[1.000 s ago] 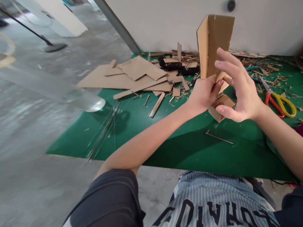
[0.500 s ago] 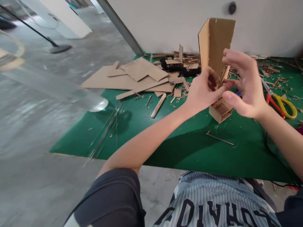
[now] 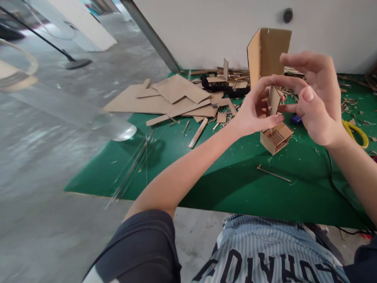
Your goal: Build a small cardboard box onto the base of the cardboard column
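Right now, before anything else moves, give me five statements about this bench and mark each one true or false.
1. The left hand holds a small cardboard piece. True.
2. The right hand grips the yellow handle. False: it lies on the green table, beyond the right wrist.
3. A thin rod lies nearer the person than the little cardboard box. True.
4. In this view, the tall folded cardboard is left of the flat cardboard sheets. False: it is to their right.
5. A blue item shows between the little cardboard box and the right hand. True.
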A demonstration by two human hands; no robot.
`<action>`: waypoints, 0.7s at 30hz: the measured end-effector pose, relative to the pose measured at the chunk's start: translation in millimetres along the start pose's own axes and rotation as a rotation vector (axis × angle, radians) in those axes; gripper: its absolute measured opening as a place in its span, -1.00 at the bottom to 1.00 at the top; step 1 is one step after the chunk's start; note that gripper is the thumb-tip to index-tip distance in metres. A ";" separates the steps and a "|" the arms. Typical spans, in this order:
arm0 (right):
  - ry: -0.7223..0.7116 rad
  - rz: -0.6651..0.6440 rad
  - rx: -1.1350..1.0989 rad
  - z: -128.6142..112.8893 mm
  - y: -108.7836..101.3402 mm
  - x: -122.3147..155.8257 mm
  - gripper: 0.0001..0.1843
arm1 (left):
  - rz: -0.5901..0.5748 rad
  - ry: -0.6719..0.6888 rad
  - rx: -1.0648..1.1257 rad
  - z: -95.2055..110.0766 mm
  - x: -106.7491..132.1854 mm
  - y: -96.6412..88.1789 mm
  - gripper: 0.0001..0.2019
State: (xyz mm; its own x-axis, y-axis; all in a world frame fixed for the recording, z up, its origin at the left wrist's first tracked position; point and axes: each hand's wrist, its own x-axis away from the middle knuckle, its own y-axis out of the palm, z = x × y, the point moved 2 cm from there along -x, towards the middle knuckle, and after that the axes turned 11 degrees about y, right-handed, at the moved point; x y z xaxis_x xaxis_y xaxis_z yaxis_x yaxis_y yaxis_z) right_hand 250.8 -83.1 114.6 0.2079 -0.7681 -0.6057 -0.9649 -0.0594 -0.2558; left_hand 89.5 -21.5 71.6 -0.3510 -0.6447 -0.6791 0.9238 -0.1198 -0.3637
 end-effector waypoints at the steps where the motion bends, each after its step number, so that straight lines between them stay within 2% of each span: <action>1: -0.041 0.033 0.063 -1.4 -4.0 -0.4 -0.52 | -0.039 -0.001 0.120 -2.7 -1.6 -1.7 -0.45; 3: -0.096 0.123 0.139 -4.1 -13.0 -1.1 -0.59 | -0.094 -0.038 0.344 -5.2 -6.5 -7.9 -0.43; 5: -0.029 0.225 0.147 -5.3 -21.8 -2.6 -0.65 | -0.109 -0.136 0.424 -4.7 -11.9 -14.9 -0.43; 7: 0.019 0.265 0.171 -7.5 -27.4 -4.0 -0.66 | -0.150 -0.244 0.495 -2.2 -14.7 -17.5 -0.40; 10: 0.007 0.140 0.291 -11.1 -27.8 -5.4 -0.62 | -0.240 -0.334 0.694 0.4 -12.2 -12.1 -0.28; 13: -0.104 -0.070 0.577 -13.1 -21.5 -3.7 -0.47 | -0.295 -0.301 0.930 -0.5 -6.3 -5.2 -0.13; 15: -0.200 -0.167 0.772 -12.4 -15.7 -0.9 -0.35 | -0.318 -0.272 1.036 -1.9 -3.2 -3.7 -0.14; 18: -0.282 -0.210 0.927 -8.8 -6.8 3.8 -0.27 | -0.321 -0.316 0.949 -5.4 -0.7 -5.0 -0.20; 21: -0.299 -0.211 0.997 -5.6 -0.4 7.6 -0.31 | -0.316 -0.364 0.734 -8.9 -0.5 -6.0 -0.09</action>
State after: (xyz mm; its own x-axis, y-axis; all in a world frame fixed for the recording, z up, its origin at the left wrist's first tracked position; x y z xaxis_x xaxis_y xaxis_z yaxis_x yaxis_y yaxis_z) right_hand 251.9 -92.6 114.3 0.5172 -0.6071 -0.6033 -0.3655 0.4806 -0.7971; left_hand 82.7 -13.8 68.4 -0.6523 -0.6850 -0.3247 0.7006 -0.7083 0.0869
